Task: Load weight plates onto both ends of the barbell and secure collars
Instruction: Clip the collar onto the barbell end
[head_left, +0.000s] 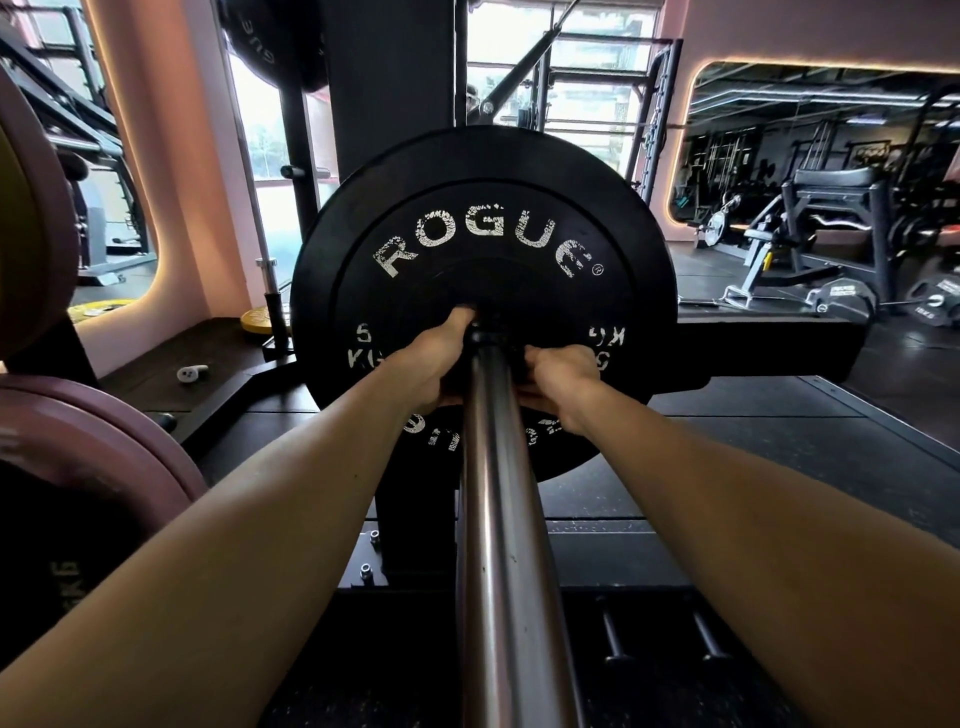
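A steel barbell sleeve (501, 519) runs straight away from me down the middle of the view. A black ROGUE bumper plate (483, 228) sits on it, its face toward me. A black collar (491, 340) circles the sleeve right against the plate's hub. My left hand (434, 364) wraps the collar from the left, thumb up by the hub. From the right, my right hand (558, 382) closes its fingers on the same collar. Most of the collar is hidden by both hands.
Pink and black plates (88, 457) are stored on pegs at the near left. A yellow plate (260, 322) lies on the floor beyond. Rack uprights (389, 88) stand behind the bumper plate. Benches and machines (831, 228) fill the right background. Empty storage pegs (613, 639) stick out below.
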